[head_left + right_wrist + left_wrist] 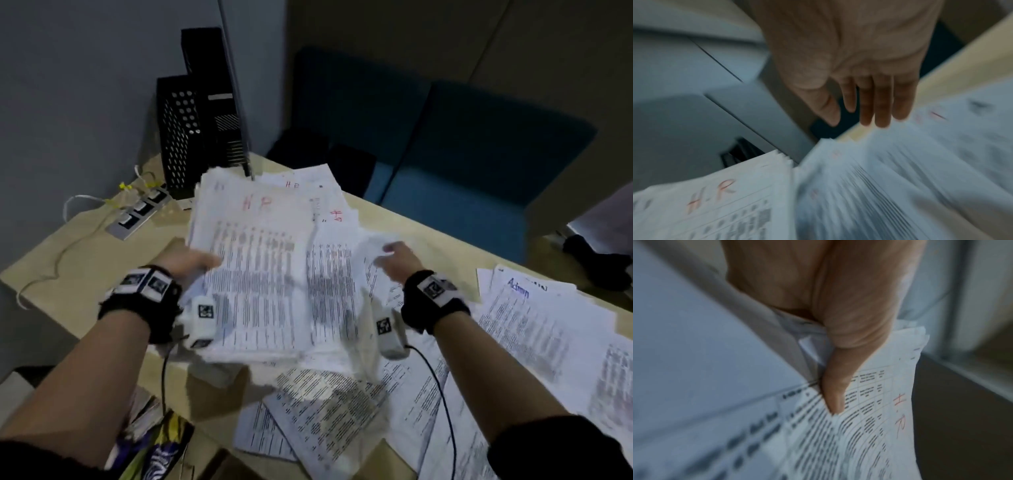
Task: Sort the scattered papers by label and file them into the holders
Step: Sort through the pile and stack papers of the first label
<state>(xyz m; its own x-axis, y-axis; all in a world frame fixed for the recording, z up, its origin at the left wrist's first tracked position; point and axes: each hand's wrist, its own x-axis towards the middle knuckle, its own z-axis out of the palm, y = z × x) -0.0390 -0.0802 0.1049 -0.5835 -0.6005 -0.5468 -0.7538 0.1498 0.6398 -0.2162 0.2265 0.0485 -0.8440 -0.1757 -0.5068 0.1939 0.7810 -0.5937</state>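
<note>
A thick stack of printed sheets marked "HR" in red hangs above the wooden table. My left hand grips its left edge, and in the left wrist view the thumb presses on the top sheet. My right hand hovers at the stack's right side with straight fingers, holding nothing; the HR papers lie below it. More HR sheets lie behind the stack. Black perforated holders stand at the table's back left corner.
Papers labelled "Admin" spread over the table's right side, and loose sheets lie near the front edge. A power strip with white cables sits left of the holders. Blue chairs stand beyond the table.
</note>
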